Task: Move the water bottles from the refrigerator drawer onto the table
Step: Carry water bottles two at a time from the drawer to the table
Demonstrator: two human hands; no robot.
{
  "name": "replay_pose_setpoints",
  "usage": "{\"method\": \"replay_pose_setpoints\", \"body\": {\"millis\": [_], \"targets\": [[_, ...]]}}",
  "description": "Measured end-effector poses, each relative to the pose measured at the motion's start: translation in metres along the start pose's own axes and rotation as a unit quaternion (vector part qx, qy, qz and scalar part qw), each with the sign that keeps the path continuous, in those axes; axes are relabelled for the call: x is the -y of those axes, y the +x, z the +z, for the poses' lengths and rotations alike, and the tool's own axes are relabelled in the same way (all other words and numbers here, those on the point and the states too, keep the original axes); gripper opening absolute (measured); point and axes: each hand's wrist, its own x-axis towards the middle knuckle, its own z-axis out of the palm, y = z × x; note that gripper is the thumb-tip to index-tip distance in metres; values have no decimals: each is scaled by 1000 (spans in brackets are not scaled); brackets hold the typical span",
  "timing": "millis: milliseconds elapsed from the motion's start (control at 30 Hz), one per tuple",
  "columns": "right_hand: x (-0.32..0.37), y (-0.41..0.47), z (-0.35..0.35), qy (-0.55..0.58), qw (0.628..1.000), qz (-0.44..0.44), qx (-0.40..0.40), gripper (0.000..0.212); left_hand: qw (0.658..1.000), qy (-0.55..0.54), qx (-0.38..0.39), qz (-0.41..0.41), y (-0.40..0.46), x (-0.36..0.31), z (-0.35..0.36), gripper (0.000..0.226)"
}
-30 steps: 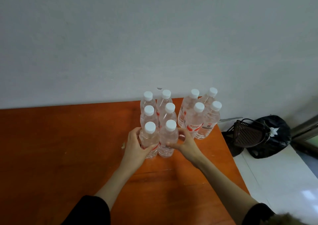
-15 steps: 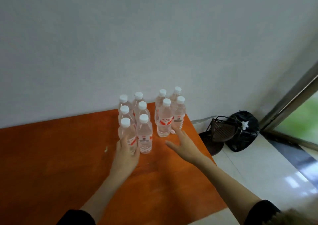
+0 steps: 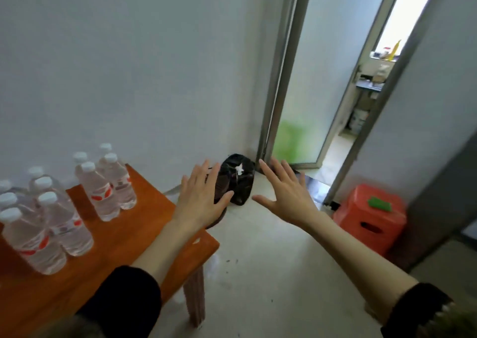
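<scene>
Several clear water bottles (image 3: pixel 103 195) with white caps and red labels stand upright in two clusters on the orange wooden table (image 3: pixel 144 237) at the left. My left hand (image 3: pixel 201 198) is raised past the table's right edge with fingers spread, holding nothing. My right hand (image 3: pixel 286 193) hangs over the floor, also spread and empty. Both hands are clear of the bottles. No refrigerator drawer is in view.
A black bag (image 3: pixel 238 180) sits on the floor in the corner beside a metal door frame (image 3: pixel 281 79). An orange plastic stool (image 3: pixel 371 216) with a green item on top stands at the right. An open doorway leads to another room.
Both hands let go of the bottles and lifted away. The view swung right, so the bottles now sit at the left and the doorway has come into sight.
</scene>
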Motion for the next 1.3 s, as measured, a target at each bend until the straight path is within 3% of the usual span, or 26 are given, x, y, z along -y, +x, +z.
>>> {"method": "replay_pose_setpoints", "body": {"millis": [267, 533, 967, 1300], "targets": [[-154, -131, -90, -66, 972, 205, -91, 84, 974, 14, 1, 227, 25, -191, 32, 75], [-262, -224, -128, -111, 922, 356, -103, 86, 931, -27, 20, 362, 43, -353, 86, 82], [-451, -280, -120, -94, 851, 512, -74, 81, 879, -83, 118, 454, 96, -547, 217, 69], [-582, -305, -115, -52, 834, 546, -62, 77, 842, -74, 212, 491, 111, -670, 295, 64]]}}
